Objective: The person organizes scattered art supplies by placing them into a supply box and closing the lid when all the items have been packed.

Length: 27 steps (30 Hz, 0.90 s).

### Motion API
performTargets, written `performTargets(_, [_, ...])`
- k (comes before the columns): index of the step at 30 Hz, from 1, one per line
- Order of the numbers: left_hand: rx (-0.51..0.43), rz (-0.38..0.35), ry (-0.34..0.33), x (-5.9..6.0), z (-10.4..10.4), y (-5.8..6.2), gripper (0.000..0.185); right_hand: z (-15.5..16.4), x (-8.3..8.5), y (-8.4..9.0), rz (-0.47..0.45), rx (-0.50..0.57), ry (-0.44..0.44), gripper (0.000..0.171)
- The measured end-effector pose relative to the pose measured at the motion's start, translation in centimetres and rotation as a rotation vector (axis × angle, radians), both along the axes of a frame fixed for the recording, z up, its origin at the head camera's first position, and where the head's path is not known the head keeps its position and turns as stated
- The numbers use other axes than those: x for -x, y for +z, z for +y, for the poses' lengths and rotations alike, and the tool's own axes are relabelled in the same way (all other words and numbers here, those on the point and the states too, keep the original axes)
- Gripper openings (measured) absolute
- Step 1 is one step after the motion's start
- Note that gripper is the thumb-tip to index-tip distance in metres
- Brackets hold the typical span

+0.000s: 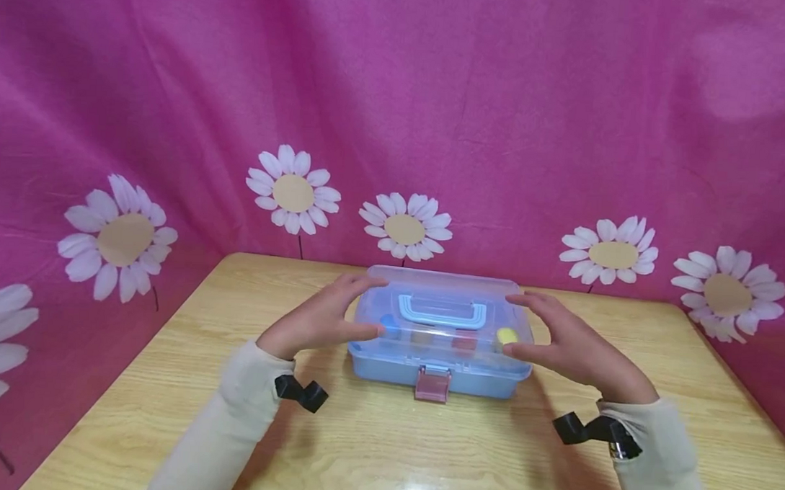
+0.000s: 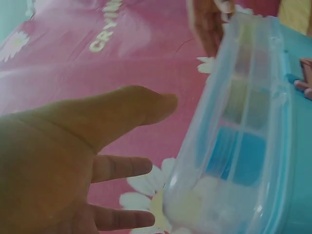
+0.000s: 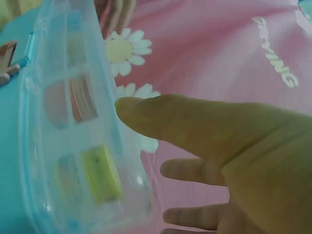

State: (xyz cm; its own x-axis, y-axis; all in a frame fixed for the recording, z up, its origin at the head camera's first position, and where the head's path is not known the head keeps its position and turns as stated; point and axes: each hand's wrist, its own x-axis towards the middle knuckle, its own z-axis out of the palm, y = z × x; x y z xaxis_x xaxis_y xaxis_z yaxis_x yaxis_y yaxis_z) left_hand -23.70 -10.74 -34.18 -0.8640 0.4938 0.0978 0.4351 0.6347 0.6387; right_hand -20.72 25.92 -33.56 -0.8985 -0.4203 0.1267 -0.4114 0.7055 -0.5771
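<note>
Storage box, clear-lidded with a blue base, stands at the middle of the surface, its pink latch facing you. Your left hand and right hand flank its short ends, fingers spread wide and holding nothing. Close both palms evenly on the end walls below the lid rim, keeping the box level so the coloured pieces inside stay in their compartments
</note>
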Motion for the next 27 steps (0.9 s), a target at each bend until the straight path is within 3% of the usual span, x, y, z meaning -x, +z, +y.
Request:
performTargets(7, [0.111, 0.125, -0.069, -1.4, 1.7, -0.2, 0.077, -2.0, -1.0, 0.0, 0.064, -0.086, 0.028, 0.078])
performTargets(15, [0.186, 0.252, -0.141, -2.7, 3.1, -0.5, 0.076, -3.5, -1.6, -0.3, 0.02, -0.126, 0.008, 0.079])
performTargets(22, [0.248, 0.277, -0.157, -3.5, 4.3, -1.0, 0.079, -4.8, -2.6, -0.6, 0.154, -0.204, 0.076, 0.078])
performTargets(27, [0.266, 0.272, -0.158, -3.8, 5.0, -1.3, 0.082, -5.7, -3.0, -1.0, 0.197, -0.252, 0.069, 0.08])
